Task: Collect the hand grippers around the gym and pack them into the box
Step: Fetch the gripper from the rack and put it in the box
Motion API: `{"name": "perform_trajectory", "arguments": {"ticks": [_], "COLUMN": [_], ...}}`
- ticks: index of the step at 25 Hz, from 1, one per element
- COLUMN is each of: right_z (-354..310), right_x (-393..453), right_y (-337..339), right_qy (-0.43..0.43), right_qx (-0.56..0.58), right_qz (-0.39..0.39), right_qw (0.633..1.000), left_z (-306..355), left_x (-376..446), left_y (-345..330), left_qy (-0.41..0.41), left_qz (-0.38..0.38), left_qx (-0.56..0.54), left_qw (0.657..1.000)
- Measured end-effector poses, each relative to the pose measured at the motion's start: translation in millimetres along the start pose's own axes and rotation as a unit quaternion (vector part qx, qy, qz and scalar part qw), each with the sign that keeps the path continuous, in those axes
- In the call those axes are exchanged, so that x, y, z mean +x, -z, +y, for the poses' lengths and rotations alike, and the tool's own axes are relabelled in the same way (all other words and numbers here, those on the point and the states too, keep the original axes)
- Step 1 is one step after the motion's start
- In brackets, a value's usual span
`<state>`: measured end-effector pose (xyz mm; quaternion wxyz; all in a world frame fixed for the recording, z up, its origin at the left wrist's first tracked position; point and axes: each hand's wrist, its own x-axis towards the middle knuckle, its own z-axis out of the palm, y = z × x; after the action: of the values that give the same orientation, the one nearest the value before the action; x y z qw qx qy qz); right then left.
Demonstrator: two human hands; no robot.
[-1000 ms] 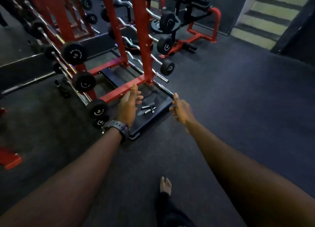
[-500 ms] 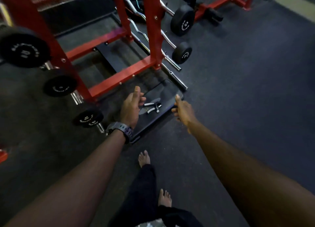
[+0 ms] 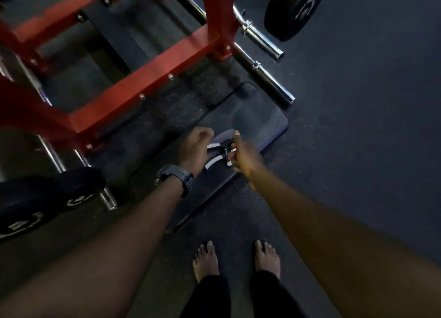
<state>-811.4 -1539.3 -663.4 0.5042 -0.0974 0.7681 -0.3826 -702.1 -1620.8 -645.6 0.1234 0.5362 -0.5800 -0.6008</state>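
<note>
Reaching right down now, way closer than half a second back, when both hands hung short of the dark pad (image 3: 262, 119) with palms open. Left hand (image 3: 194, 150), fingers curled in, now sits against the left end of the hand grippers (image 3: 218, 151); can't tell for sure if actually clamped on a handle or just touching, too blurry. Right hand (image 3: 244, 154), fingers bunched at the right-side handles with thumb sticking up, looks pinched on them but again hard to call through the motion blur. Still lying on the pad, those grippers, black with pale handle tips, roughly mid-pad between the two hands. Whether one or two of them, can't say. Camera dipped a lot too: rack looms much bigger, and both bare feet (image 3: 206, 260) now planted side by side below, versus mid-step before.

Round about: red rack frame (image 3: 148, 78) just beyond and left of the pad, chrome bar ends (image 3: 269, 78) poking out near the pad's far corner, black weight plate (image 3: 294, 7) up top right, another plate (image 3: 40, 203) bottom left beside the left forearm. Grey watch (image 3: 177, 175) on the left wrist. Dark rubber floor (image 3: 358, 126) everywhere else. Blocking the view mostly: both hands themselves, covering the gripper handles' ends.
</note>
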Motion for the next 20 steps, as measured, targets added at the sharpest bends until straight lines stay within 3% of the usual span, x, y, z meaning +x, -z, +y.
{"name": "perform_trajectory", "arguments": {"ticks": [4, 6, 9, 12, 16, 20], "right_z": [60, 76, 83, 79, 54, -20], "right_x": [97, 122, 140, 141, 111, 41], "right_y": [-15, -20, -27, -26, -3, 43], "right_qy": [-0.006, -0.012, -0.020, -0.002, 0.024, 0.073], "right_qx": [-0.024, -0.023, -0.014, -0.008, 0.004, 0.055], "right_qz": [0.006, 0.020, 0.016, 0.023, 0.065, 0.113], "right_qw": [1.000, 0.999, 1.000, 1.000, 0.998, 0.989], "left_z": [-97, -133, -164, -164, -125, -11], "left_x": [80, 103, 130, 148, 123, 67], "left_y": [-39, -48, -56, -57, -44, -25], "left_qy": [-0.038, -0.090, -0.088, -0.095, -0.095, -0.124], "left_qz": [-0.005, -0.040, -0.040, -0.001, -0.002, 0.031], "left_qx": [0.188, 0.327, 0.492, 0.535, 0.535, 0.422], "left_qw": [0.981, 0.940, 0.865, 0.840, 0.840, 0.897]}}
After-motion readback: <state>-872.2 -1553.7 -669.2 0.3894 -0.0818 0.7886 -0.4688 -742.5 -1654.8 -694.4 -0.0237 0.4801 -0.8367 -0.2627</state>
